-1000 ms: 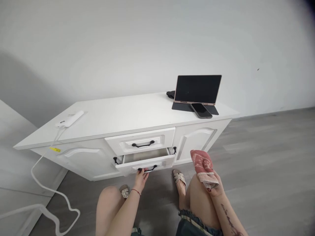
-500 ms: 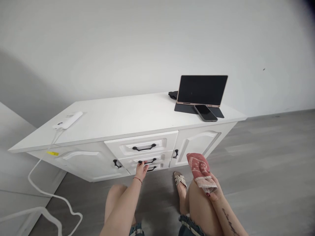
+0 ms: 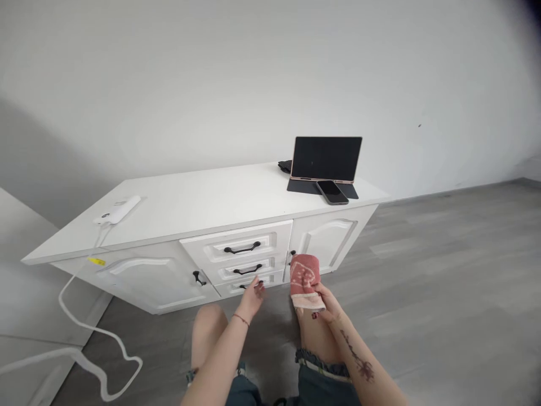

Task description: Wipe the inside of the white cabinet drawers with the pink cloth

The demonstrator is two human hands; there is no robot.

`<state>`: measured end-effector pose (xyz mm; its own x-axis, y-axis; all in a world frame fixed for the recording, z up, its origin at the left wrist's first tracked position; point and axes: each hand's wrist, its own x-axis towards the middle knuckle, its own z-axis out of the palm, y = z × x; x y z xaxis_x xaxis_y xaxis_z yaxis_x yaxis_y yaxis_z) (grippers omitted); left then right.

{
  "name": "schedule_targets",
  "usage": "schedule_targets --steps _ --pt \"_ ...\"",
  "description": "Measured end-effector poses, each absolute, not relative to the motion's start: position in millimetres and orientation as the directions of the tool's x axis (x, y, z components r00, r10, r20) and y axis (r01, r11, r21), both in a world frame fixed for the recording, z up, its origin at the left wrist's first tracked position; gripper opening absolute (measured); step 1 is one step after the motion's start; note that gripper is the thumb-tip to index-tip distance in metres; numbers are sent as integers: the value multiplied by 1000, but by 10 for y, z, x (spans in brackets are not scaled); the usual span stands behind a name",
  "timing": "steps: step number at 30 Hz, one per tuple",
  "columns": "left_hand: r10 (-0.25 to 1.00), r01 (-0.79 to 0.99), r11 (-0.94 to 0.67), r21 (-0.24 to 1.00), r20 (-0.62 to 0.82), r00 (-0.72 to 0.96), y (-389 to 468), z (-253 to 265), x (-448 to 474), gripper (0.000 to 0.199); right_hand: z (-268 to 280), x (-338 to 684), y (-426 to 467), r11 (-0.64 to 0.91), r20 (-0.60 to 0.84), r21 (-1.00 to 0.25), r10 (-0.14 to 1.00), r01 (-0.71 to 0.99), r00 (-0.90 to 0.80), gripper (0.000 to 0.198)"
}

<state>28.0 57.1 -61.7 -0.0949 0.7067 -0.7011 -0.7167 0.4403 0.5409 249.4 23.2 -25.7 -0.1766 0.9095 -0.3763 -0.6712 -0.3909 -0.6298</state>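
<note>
In my right hand (image 3: 330,304) is a folded red-pink small towel (image 3: 305,273) with a white pattern and a pale border. My fingers close round its lower edge, in front of the cabinet's right door (image 3: 332,242). My left hand (image 3: 252,299) is empty, its fingers loosely apart, just below the black middle drawer handle (image 3: 248,270). It partly covers the bottom drawer handle (image 3: 261,283); whether a fingertip touches that handle I cannot tell. The top drawer (image 3: 236,242) and the two below it are closed in the white cabinet (image 3: 203,197).
On the cabinet top a tablet (image 3: 326,159) stands propped on its dark cover, a phone (image 3: 332,193) lying before it. Behind is a dark folded item (image 3: 285,166). A white device (image 3: 118,211) at the left trails a white cable (image 3: 91,324) toward the floor.
My left hand has let go of the middle drawer's handle and drawn slightly down and right. My right hand has brought the towel leftward, closer to it. The view has shifted a little.
</note>
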Motion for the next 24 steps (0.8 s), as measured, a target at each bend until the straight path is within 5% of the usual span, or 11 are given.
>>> schedule_targets --steps 2,4,7,15,19,24 --pt "761 -688 481 543 -649 20 199 -378 410 17 -190 2375 106 -397 -373 -625 908 -672 -189 15" --pt "907 -654 393 647 -389 160 -184 -112 488 27 -102 2254 -61 -397 -337 -623 914 -675 -227 16" --pt "962 -595 272 757 -235 141 -638 252 501 37 44 2105 -324 -421 -277 -616 907 -666 -317 26" --pt "958 -521 179 835 -268 -100 -1072 639 371 43 419 2044 -681 -406 -136 -731 875 -549 -465 55" --pt "907 -619 182 764 -373 -194 -1216 724 356 37 549 2038 -734 -312 -37 -742 903 -593 -429 37" --pt "879 -756 237 610 -466 -100 -1344 922 384 26 641 1975 -770 -251 -69 -763 948 -595 -311 35"
